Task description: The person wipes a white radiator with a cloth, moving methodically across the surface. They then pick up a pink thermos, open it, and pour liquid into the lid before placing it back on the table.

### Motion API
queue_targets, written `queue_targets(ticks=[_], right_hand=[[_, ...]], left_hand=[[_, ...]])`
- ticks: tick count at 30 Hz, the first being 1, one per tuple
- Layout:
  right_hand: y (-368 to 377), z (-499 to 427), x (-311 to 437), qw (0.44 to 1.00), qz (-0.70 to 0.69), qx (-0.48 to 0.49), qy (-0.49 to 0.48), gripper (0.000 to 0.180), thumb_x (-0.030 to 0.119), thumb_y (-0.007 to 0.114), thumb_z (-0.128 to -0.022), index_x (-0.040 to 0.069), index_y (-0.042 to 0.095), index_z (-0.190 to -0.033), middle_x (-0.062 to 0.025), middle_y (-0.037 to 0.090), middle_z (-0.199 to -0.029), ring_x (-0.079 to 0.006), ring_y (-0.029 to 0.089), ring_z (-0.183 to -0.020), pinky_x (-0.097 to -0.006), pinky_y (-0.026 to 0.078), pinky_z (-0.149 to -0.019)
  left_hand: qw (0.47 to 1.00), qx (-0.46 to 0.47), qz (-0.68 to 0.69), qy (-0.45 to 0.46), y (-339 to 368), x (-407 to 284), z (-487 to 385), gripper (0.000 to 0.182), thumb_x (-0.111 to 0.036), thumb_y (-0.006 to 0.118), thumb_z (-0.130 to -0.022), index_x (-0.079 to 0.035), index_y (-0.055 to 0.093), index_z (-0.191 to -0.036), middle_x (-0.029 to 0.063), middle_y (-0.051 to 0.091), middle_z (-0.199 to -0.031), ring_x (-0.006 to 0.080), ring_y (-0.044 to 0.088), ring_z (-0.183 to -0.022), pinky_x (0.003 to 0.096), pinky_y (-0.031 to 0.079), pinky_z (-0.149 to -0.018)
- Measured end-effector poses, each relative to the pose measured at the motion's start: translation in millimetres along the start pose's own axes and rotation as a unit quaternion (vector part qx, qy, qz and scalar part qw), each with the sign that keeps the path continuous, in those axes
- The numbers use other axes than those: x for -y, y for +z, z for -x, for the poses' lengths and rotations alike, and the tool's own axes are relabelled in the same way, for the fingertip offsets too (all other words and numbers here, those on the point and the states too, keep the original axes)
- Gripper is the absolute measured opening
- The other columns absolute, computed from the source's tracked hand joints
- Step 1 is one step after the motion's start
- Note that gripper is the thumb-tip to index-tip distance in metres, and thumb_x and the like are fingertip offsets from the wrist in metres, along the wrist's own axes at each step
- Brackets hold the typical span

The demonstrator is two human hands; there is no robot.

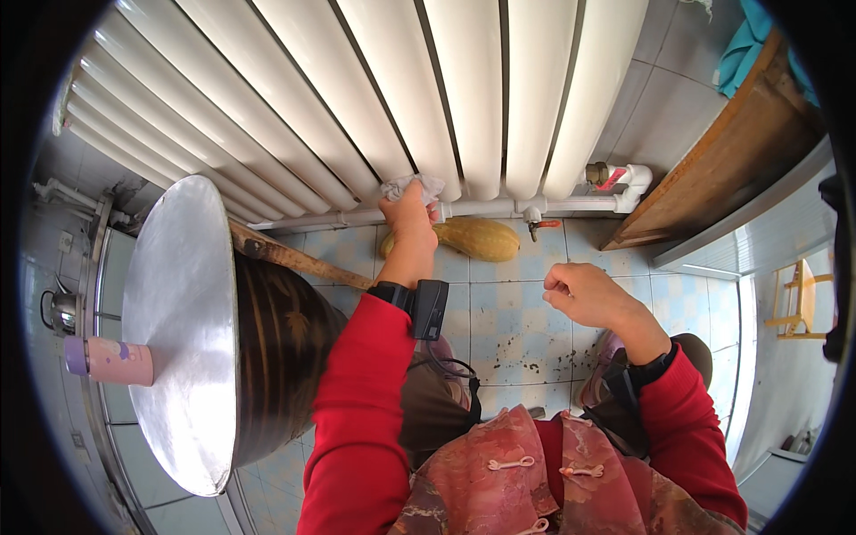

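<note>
My left hand [408, 217] grips a crumpled pale cloth [430, 185] and holds it against the lower end of a white column radiator [478, 100]. Below that wrist, a long yellow squash [491, 241] lies on the tiled floor, partly hidden by my forearm. My right hand [588, 294] hovers above the tiles with its fingers curled in, and no object shows in it. Beyond it, a small tap with a red lever [548, 224] hangs from the white pipe [582, 204] under the radiator.
At left stands a large dark glazed vat [284, 348] with a round metal lid [184, 334]. A pink bottle [120, 360] rests on the lid, and a wooden stick [301, 257] leans beside the vat. A wooden panel [729, 147] stands at right. Dark crumbs [531, 366] dot the floor.
</note>
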State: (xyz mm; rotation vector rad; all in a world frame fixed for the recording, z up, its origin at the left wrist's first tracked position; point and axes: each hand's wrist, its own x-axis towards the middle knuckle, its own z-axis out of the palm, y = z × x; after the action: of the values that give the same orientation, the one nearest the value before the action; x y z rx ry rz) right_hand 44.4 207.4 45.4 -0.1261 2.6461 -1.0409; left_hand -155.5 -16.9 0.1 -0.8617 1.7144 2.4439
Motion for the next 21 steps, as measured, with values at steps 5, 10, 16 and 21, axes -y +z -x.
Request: queue_targets(ticks=[5, 10, 16, 21], right_hand=[[-0.1, -2.4, -1.1, 1.0, 0.008, 0.007, 0.001, 0.024, 0.024, 0.063, -0.089, 0.001, 0.063, -0.095, -0.0163, 0.069, -0.087, -0.0347, 0.065, -0.082, -0.0427, 0.051, -0.074], [-0.1, -2.5, 0.4, 1.0, 0.009, 0.013, 0.01, 0.024, 0.024, 0.063, -0.089, 0.001, 0.063, -0.095, -0.0165, 0.069, -0.089, -0.0347, 0.066, -0.086, -0.043, 0.051, -0.076], [-2.9, 0.9, -0.1, 1.0, 0.02, 0.013, 0.001, 0.024, 0.024, 0.063, -0.089, 0.001, 0.062, -0.096, -0.0166, 0.069, -0.092, -0.0349, 0.066, -0.088, -0.0429, 0.051, -0.078], [-2.5, 2.5, -1.3, 0.999, 0.035, 0.014, -0.007, 0.023, 0.022, 0.064, -0.089, 0.001, 0.062, -0.097, -0.0172, 0.068, -0.093, -0.0344, 0.066, -0.087, -0.0422, 0.052, -0.077]], left_hand=[[0.994, -0.074, -0.074, 0.024, 3.5, 26.6, -16.8, 0.044, -0.023, 0.071, -0.085, -0.012, 0.043, -0.117, 0.0106, 0.062, -0.099, 0.0214, 0.063, -0.066, 0.0286, 0.044, -0.05], [0.992, -0.016, -0.11, -0.051, -14.5, 56.4, -53.2, 0.053, -0.027, 0.074, -0.081, -0.007, 0.043, -0.118, 0.0126, 0.062, -0.098, 0.0217, 0.063, -0.06, 0.0328, 0.042, -0.043], [0.991, -0.05, -0.057, -0.112, -35.5, 64.9, -82.5, 0.029, -0.026, 0.068, -0.085, -0.01, 0.056, -0.106, 0.0075, 0.062, -0.09, 0.0186, 0.06, -0.064, 0.0309, 0.044, -0.05], [0.984, -0.047, 0.013, -0.174, -39.4, 55.4, -81.3, 0.024, -0.024, 0.063, -0.089, -0.012, 0.055, -0.107, 0.0078, 0.061, -0.092, 0.0205, 0.058, -0.07, 0.0302, 0.044, -0.054]])
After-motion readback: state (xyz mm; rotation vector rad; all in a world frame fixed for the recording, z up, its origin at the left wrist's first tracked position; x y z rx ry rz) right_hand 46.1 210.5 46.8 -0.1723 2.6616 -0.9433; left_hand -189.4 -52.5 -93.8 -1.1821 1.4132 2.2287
